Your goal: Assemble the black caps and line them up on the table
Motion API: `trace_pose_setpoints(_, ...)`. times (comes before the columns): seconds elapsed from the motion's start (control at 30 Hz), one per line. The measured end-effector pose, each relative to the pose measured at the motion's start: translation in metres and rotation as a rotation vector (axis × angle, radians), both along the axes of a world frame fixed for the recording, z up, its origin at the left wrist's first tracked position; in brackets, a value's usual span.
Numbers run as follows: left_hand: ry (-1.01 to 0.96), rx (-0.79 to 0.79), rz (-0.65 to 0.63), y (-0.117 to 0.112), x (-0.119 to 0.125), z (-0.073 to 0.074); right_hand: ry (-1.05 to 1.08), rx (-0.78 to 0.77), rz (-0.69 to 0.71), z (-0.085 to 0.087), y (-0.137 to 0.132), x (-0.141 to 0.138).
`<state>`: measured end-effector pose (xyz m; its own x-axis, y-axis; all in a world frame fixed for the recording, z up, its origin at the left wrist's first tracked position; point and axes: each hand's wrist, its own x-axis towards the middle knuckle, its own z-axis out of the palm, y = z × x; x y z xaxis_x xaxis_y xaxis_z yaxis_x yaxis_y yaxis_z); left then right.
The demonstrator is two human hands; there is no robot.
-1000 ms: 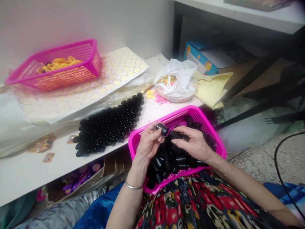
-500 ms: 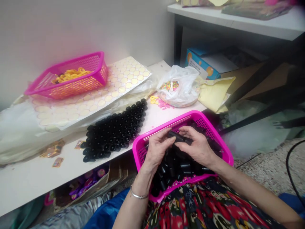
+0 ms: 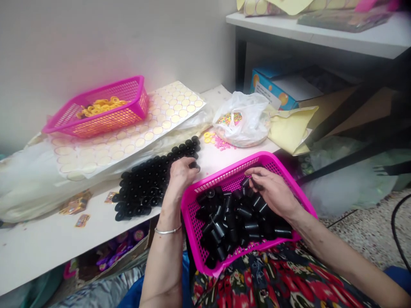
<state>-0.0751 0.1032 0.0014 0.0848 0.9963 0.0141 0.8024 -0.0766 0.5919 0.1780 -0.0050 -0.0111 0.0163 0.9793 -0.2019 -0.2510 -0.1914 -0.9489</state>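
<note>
A pink mesh basket (image 3: 236, 172) rests on my lap, filled with loose black cylindrical caps (image 3: 234, 216). My right hand (image 3: 271, 190) is inside it near the far rim, fingers curled on a black cap. My left hand (image 3: 180, 173) has reached out to the white table, its fingers closed on a black cap (image 3: 193, 165) at the right edge of the packed block of upright black caps (image 3: 154, 182).
On the white table (image 3: 38, 239) lie a sticker sheet of pale round dots (image 3: 128, 128), a second pink basket (image 3: 99, 109) with yellow rings, and a plastic bag of coloured beads (image 3: 240, 119). A blue box (image 3: 272, 87) and yellow paper (image 3: 289, 126) sit right. Boxes are stored under the table.
My hands were together over the lap basket with a black piece between them. The left hand has moved left to the block of caps on the table; the right stayed in the basket.
</note>
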Motion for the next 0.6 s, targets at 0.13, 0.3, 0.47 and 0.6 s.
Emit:
trace_pose_setpoints(0.13, 0.357, 0.018, -0.283, -0.001, -0.013, -0.003, -0.104, 0.050, 0.050, -0.009, -0.002, 0.002)
trace_pose_setpoints(0.3, 0.518, 0.034, -0.409, -0.010, -0.013, 0.000, -0.064, 0.156, 0.002, -0.009, -0.001, -0.005)
trace_pose_setpoints(0.47, 0.409, 0.090, -0.374, -0.009, -0.012, 0.006, -0.041, 0.166, -0.014, -0.007, 0.002, -0.010)
trace_pose_setpoints(0.6, 0.160, 0.127, -0.432, -0.027, 0.011, 0.017, -0.131, 0.099, 0.034, -0.007, 0.004, -0.007)
